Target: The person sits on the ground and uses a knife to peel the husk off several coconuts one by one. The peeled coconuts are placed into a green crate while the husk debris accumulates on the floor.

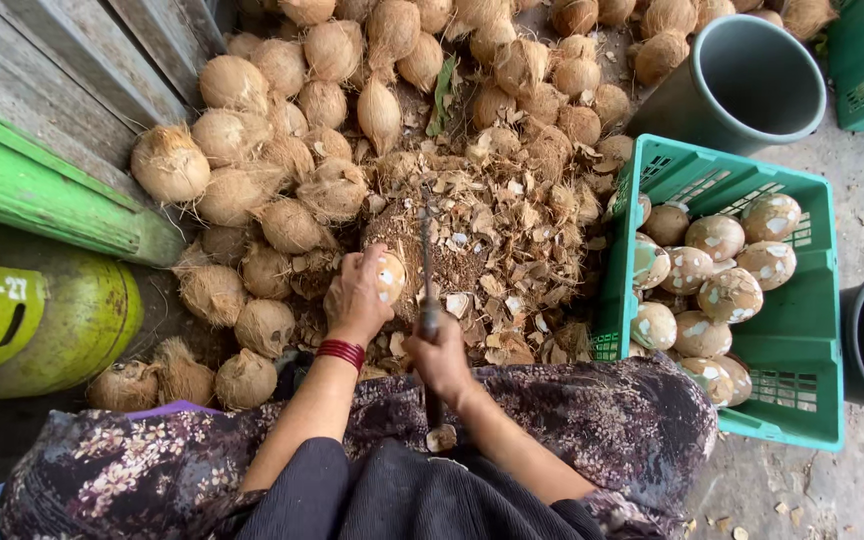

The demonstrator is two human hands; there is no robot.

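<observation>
Her left hand [357, 298] clamps a half-peeled coconut [388, 277] steady atop the shell-chip heap [497, 250], while the right hand [439, 355] fists a knife [426, 270], blade up, for chipping. Peeled ones fill the green crate [812, 330].

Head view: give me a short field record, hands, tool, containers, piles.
left hand: left hand grips a partly peeled coconut
right hand: right hand holds a knife, blade up against the coconut
under hands: heap of shell chips
pile: unpeeled husked coconuts behind and left
crate: green crate at right, holding peeled coconuts
other: grey bucket; green gas cylinder
</observation>
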